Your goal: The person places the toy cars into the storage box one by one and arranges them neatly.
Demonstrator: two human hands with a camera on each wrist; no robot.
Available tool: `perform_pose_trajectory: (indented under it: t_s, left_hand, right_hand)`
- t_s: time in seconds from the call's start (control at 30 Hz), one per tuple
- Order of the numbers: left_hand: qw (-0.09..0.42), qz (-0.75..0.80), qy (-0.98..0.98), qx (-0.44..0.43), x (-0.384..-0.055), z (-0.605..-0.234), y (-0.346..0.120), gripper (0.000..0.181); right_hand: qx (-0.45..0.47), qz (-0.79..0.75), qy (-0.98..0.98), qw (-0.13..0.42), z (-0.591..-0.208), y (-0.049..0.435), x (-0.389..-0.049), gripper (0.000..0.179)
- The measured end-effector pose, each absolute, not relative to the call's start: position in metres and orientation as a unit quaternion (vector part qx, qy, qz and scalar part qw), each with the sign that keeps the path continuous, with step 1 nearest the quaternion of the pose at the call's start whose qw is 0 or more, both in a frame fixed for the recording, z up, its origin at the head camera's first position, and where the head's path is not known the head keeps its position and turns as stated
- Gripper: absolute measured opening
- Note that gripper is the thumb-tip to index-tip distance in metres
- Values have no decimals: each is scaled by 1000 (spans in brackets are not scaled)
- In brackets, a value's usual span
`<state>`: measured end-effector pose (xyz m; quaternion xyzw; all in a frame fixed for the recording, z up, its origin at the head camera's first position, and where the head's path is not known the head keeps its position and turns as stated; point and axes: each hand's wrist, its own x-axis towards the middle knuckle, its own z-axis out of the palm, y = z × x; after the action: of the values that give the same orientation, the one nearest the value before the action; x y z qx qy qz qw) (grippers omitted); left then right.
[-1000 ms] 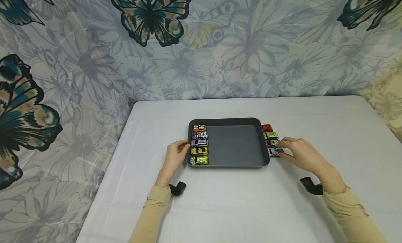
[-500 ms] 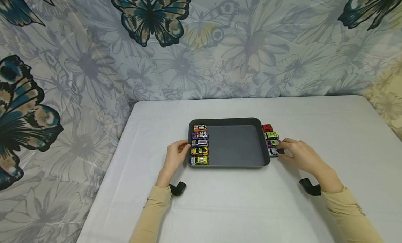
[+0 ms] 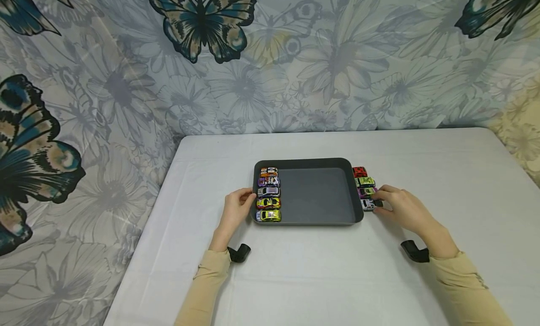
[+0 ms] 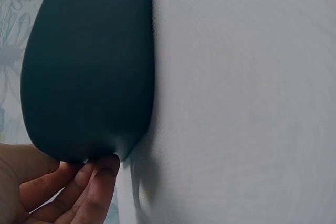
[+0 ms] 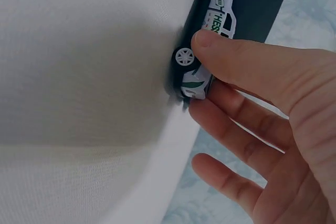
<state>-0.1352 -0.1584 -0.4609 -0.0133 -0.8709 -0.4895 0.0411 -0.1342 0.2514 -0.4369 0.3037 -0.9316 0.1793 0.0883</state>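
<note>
My left hand [image 3: 237,209] pinches the left rim of the dark grey tray [image 3: 303,163]; in the left wrist view its fingers [image 4: 102,182] touch the tray's end. Just beyond the tray's right side, my right hand [image 3: 405,208] holds a white toy car [image 5: 214,22] with green lettering, the thumb against its side. That car is the nearest of a short column beside the tray. Behind it stand a purple-and-green toy car [image 3: 366,192], a lime green one [image 3: 364,181] and a red one [image 3: 359,171]. Right-hand fingertips partly cover the purple-and-green car's right end.
Inside the tray, along its left wall, several toy cars stand in a column, among them a yellow-green car [image 3: 268,216] nearest and an orange-and-white car [image 3: 268,171] farthest. A white cloth [image 3: 303,279] covers the table. Behind hangs a butterfly-patterned fabric [image 3: 295,82].
My right hand and forearm have shifted slightly left, and the thumb has moved so the white car's dark right end shows. My left hand and the tray look almost unchanged.
</note>
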Motion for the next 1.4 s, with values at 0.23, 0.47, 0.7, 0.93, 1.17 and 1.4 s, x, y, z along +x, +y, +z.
perform_pose_trajectory:
  t_s: [0.23, 0.47, 0.7, 0.93, 1.17, 1.4]
  left_hand:
    - [47, -487, -872, -22, -135, -462, -158, 25]
    - [47, -489, -871, -19, -134, -461, -158, 24]
    - [48, -486, -872, -16, -134, -462, -158, 24]
    - [45, -489, -871, -14, -134, -462, -159, 25]
    - [46, -492, -869, -20, -135, -462, -160, 24]
    - [47, -496, -867, -23, -136, -463, -161, 24]
  right_hand:
    - [307, 181, -930, 92, -436, 252, -134, 26]
    - [315, 180, -927, 98, -435, 253, -134, 25]
    - [327, 176, -921, 119, -431, 255, -135, 27]
    - [335, 170, -915, 146, -421, 260, -136, 30]
    - [323, 160, -919, 157, -405, 262, -140, 31]
    - [315, 155, -924, 151, -390, 256, -147, 29]
